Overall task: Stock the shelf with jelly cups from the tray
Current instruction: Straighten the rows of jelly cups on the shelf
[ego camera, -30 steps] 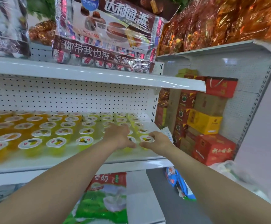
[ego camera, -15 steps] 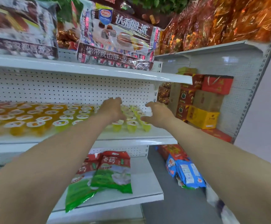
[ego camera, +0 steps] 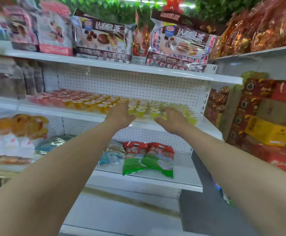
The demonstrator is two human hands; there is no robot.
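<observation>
Our left hand and right hand reach among yellow jelly cups on the shelf; we cannot tell their grip.

a shop, white pegboard shelves, packaged snacks, stacked boxes

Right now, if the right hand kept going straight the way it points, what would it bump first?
The right hand would likely meet the yellow-green jelly cups on the shelf at its fingertips; blur hides whether it touches them.

Bright, even light; heavy motion blur at left; wide-angle edge distortion.
</observation>
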